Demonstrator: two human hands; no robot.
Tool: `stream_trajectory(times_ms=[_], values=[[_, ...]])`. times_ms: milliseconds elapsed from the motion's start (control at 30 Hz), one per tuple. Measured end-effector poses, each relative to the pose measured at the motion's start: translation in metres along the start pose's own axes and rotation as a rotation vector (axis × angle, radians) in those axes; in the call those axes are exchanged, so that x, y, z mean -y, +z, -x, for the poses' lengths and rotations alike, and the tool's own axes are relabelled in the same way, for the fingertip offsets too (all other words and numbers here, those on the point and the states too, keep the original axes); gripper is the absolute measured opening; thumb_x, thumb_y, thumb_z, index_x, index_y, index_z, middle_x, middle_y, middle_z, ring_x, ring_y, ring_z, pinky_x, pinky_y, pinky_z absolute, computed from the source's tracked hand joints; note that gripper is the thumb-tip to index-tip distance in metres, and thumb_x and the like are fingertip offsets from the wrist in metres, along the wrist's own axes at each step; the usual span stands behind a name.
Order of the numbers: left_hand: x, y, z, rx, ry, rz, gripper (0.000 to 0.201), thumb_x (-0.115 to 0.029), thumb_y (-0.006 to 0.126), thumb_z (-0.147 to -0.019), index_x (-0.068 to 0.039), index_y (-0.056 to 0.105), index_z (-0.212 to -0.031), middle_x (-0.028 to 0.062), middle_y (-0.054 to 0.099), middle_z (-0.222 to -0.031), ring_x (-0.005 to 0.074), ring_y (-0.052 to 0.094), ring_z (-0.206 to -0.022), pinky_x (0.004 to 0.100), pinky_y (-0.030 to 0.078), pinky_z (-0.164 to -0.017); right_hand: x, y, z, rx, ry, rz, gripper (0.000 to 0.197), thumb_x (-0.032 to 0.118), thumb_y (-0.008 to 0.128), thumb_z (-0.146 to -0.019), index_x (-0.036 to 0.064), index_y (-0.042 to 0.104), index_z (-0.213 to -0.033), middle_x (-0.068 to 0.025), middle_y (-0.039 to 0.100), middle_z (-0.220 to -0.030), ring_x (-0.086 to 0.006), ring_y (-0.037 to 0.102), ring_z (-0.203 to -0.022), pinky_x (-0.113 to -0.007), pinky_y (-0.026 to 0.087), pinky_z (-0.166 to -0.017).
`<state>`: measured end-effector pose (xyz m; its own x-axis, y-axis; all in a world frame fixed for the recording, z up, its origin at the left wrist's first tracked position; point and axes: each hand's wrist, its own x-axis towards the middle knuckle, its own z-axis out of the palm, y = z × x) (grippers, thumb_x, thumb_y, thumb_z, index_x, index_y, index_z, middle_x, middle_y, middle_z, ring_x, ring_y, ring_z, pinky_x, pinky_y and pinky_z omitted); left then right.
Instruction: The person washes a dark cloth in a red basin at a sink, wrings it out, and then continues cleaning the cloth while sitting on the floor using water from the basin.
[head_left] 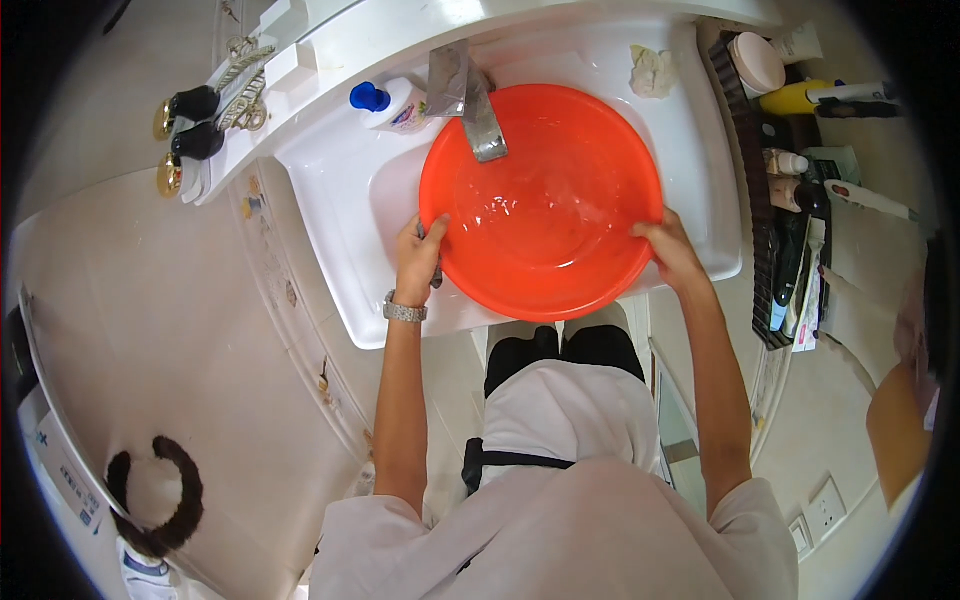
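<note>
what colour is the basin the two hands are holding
The basin is a bright orange-red, plain inside; it shows best in the head view.

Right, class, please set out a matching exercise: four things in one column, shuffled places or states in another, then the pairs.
Things:
1. red-orange basin
2. metal watch
3. white bottle
4. crumpled pale item

Places or states:
A. worn at the wrist of the left hand
B. on the far ledge of the white sink, toward the right
C. held by the left hand and the right hand
D. blue-capped, beside the metal faucet

Pairs: 1-C, 2-A, 3-D, 4-B
</note>
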<state>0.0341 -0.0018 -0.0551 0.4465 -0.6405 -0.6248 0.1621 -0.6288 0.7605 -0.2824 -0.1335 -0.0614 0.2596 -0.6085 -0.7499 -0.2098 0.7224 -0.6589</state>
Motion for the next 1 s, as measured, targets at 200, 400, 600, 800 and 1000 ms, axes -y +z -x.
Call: stream_trajectory(times_ms=[200, 400, 600, 800, 1000], values=[[0.010, 0.010, 0.030, -0.033, 0.063, 0.070, 0.022, -0.023, 0.060, -0.094, -0.002, 0.064, -0.096, -0.0036, 0.053, -0.061, 0.0046, 0.037, -0.039, 0.0240, 0.027, -0.034, 0.013, -0.015, 0.030, 0.061, -0.073, 0.018, 0.047, 0.004, 0.056, -0.077, -0.0012, 0.056, -0.123, -0.0086, 0.064, -0.106, -0.0170, 0.061, -0.093, -0.030, 0.050, -0.083], [0.006, 0.018, 0.060, 0.024, -0.010, 0.004, 0.022, -0.021, 0.060, -0.094, 0.000, 0.064, -0.099, -0.0023, 0.055, -0.062, 0.0045, 0.038, -0.041, 0.0247, 0.029, -0.036, 0.007, -0.030, 0.074, 0.037, 0.021, 0.058, 0.046, 0.006, 0.057, -0.077, -0.0012, 0.056, -0.123, -0.0080, 0.064, -0.105, -0.0140, 0.063, -0.085, -0.025, 0.053, -0.063], [0.009, 0.024, 0.091, 0.083, 0.120, -0.096, 0.023, -0.020, 0.060, -0.094, 0.002, 0.065, -0.096, -0.0021, 0.055, -0.060, 0.0050, 0.039, -0.042, 0.0257, 0.031, -0.039, -0.055, -0.047, 0.125, -0.048, -0.070, -0.106, 0.040, 0.004, 0.057, -0.078, -0.0005, 0.058, -0.118, -0.0042, 0.065, -0.095, -0.0084, 0.060, -0.069, -0.020, 0.044, -0.049], [-0.005, 0.020, 0.123, 0.273, 0.165, -0.359, 0.032, -0.025, 0.056, -0.098, 0.003, 0.060, -0.081, -0.0037, 0.047, -0.057, 0.0034, 0.040, -0.052, 0.0249, 0.033, -0.047, -0.119, -0.042, 0.205, -0.246, -0.162, -0.308, 0.037, 0.000, 0.055, -0.076, -0.0002, 0.059, -0.113, -0.0048, 0.065, -0.094, -0.0098, 0.060, -0.074, -0.022, 0.046, -0.057], [-0.027, 0.050, 0.172, 0.495, 0.271, -0.523, 0.044, -0.034, 0.049, -0.101, 0.005, 0.062, -0.085, -0.0049, 0.045, -0.060, 0.0041, 0.037, -0.055, 0.0239, 0.034, -0.050, -0.169, -0.037, 0.305, -0.441, -0.183, -0.496, 0.041, -0.004, 0.051, -0.073, -0.0031, 0.058, -0.113, -0.0079, 0.066, -0.099, -0.0154, 0.062, -0.087, -0.027, 0.051, -0.079]])
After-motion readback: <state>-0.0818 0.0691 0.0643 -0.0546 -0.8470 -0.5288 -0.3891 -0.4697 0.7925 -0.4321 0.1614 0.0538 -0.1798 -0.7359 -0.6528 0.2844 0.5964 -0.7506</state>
